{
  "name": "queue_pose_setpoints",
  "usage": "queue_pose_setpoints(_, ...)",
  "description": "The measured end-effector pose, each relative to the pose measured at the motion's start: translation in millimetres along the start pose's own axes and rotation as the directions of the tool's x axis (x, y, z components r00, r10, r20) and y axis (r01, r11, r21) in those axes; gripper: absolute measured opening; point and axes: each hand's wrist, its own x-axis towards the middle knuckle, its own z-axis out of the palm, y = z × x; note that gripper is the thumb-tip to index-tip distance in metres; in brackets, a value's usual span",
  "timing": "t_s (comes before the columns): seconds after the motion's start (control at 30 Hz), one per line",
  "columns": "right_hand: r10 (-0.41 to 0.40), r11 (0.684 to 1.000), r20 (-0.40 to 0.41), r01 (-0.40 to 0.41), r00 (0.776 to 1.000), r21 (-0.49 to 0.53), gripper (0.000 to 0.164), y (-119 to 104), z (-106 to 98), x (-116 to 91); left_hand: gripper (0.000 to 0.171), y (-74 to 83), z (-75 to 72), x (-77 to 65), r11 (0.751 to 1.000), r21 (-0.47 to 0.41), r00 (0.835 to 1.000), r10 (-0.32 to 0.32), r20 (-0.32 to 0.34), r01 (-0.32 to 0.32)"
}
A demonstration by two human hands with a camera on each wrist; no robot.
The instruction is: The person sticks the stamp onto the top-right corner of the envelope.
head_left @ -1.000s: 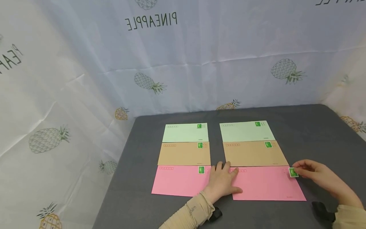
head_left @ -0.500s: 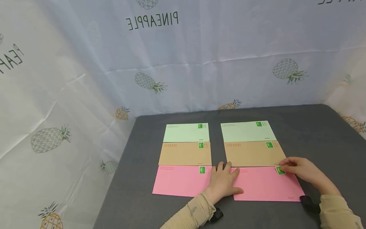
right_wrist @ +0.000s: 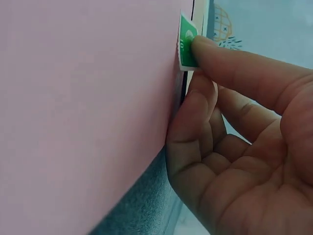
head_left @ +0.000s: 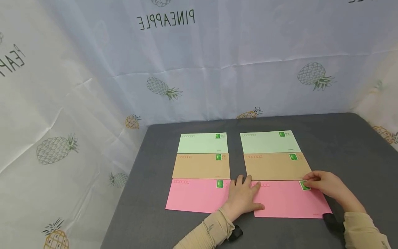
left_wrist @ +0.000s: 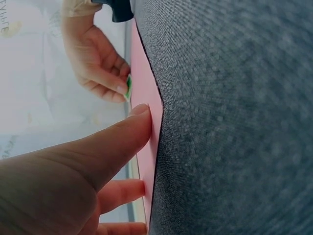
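My right hand (head_left: pixel 326 185) pinches a green postage stamp (right_wrist: pixel 188 43) by its edge, between thumb and fingers. In the head view the stamp overlaps the upper right corner of the right pink envelope (head_left: pixel 286 202). The right wrist view shows it tilted close over the pink paper. Spread fingers of my left hand (head_left: pixel 242 199) rest at the left end of that same envelope, with the thumb (left_wrist: pixel 139 117) touching its surface. Part of the left pink envelope (head_left: pixel 196 197) lies under this hand's other side and carries a green stamp (head_left: pixel 219 183).
Behind the pink envelopes lie two tan envelopes (head_left: pixel 200 167) and two pale green envelopes (head_left: pixel 202 145), each with a green stamp at its upper right. All lie flat on a dark grey table (head_left: pixel 140 193). A pineapple-print curtain (head_left: pixel 217 62) hangs behind and at the sides.
My right hand has carried the stamp leftward, from the pink envelope's right edge to over its upper right corner, then nearly stopped. The left hand has stayed in place.
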Motion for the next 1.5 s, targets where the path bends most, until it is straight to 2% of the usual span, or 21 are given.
queue_pose_setpoints(0.47,0.038,0.998,-0.002,-0.038,0.999,-0.043,0.036,-3.9,2.8,3.0,0.070,-1.4,-1.4,-0.1,1.000,0.009,1.000,0.010,0.000,-0.010)
queue_pose_setpoints(0.77,-0.039,0.997,-0.048,0.036,0.998,-0.065,0.020,-2.3,4.9,0.9,0.070,-0.1,-1.5,0.6,1.000,0.016,1.000,0.002,0.005,-0.002)
queue_pose_setpoints(1.2,0.021,0.992,0.015,-0.019,1.000,-0.124,0.037,-13.0,1.8,-1.6,0.070,0.5,-4.9,-1.8,1.000,0.000,1.000,0.010,-0.014,-0.010)
queue_pose_setpoints(1.5,-0.006,0.991,0.019,0.009,1.000,-0.137,0.036,-13.0,5.0,-2.5,0.069,1.4,-5.2,-1.5,1.000,-0.002,1.000,0.002,-0.004,-0.002)
